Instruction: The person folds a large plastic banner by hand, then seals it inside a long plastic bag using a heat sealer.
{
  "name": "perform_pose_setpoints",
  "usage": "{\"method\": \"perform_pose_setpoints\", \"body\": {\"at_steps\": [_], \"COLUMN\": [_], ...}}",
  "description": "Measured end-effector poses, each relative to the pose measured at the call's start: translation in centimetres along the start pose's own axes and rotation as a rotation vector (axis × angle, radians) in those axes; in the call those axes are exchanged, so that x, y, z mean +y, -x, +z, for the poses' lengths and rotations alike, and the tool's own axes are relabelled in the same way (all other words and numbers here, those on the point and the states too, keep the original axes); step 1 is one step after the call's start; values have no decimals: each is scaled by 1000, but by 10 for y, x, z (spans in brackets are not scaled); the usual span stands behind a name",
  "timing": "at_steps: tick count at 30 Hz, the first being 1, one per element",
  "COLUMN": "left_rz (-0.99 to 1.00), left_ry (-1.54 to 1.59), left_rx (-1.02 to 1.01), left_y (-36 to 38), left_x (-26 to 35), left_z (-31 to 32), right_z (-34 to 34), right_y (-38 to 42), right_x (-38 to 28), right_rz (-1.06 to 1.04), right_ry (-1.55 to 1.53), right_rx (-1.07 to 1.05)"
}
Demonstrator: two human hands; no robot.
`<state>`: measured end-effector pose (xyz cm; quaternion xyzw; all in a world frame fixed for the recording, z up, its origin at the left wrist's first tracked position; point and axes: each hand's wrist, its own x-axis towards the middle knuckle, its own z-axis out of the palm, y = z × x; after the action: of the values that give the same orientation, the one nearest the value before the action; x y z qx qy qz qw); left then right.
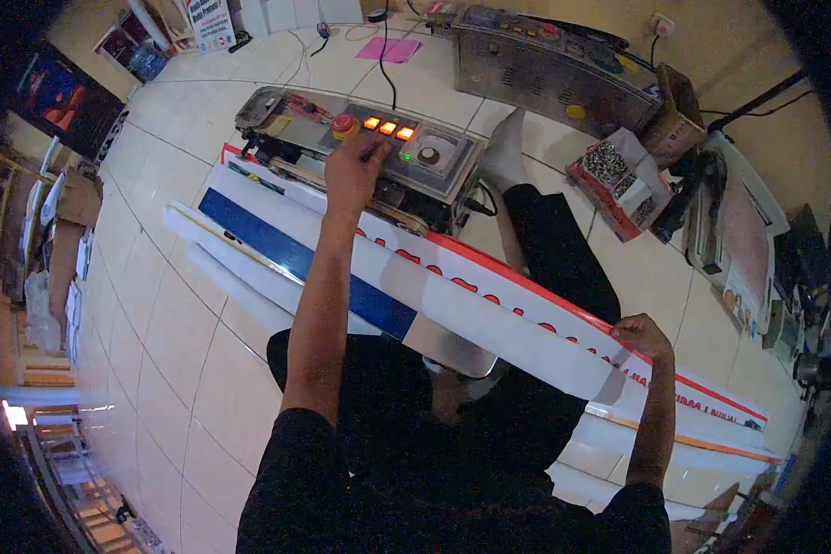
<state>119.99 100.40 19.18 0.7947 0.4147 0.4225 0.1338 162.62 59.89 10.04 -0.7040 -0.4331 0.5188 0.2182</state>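
My left hand (353,174) reaches over the control panel of a metal band sealer (319,129). Its fingertips are at the lit orange switches (389,127), with the fingers partly apart and nothing held. Beside them are a red push button (344,126) and a dial (429,155). A long white vinyl banner (517,297) with a red edge and red lettering lies along the machine's near side and across my legs. At the banner's red edge, to the right, my right hand (644,338) pinches the material between thumb and fingers.
Below the banner is a long board with a blue strip (277,242). A second metal machine (545,69) stands by the back wall. On the right are a bag of small metal pieces (619,175) and a cardboard box (674,115). Pink paper (388,49) lies on the tiles.
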Motion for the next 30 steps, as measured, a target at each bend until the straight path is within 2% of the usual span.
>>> {"method": "perform_pose_setpoints", "body": {"at_steps": [2,4,6,8,10,11,13,17,19,21,24,29,30], "left_rz": [-170,11,148,-49,21,30,48,137,124,224,242,369,355], "left_ry": [-36,-90,-171,-123,276,299,-43,42,136,226,313,155,140], "left_rx": [-58,-46,38,-38,207,197,251,80,-130,-216,-448,-603,-595], "left_y": [2,4,5,7,17,22,41,110,143,174,209,239,237], "left_x": [6,-14,-6,-14,14,36,81,126,160,174,195,203,201], "left_z": [3,11,12,16,19,12,0,20,28,53,76,87,84], "right_z": [-3,-2,-7,-5,-6,-6,-5,-4,-1,-3,-7,-6,-3], "right_y": [2,13,14,20,21,24,27,30,34,33,29,23,27], "right_x": [0,-10,-6,-17,-3,-2,0,0,-5,-5,-5,8,2], "right_rz": [-31,-87,-185,-77,-142,-129,-127,-107,-82,-97,-94,-175,-110], "right_ry": [245,168,211,215,85,82,98,136,118,124,187,213,157], "right_rx": [5,13,-5,15,-17,6,-22,-18,8,-15,-38,-88,-42]}}
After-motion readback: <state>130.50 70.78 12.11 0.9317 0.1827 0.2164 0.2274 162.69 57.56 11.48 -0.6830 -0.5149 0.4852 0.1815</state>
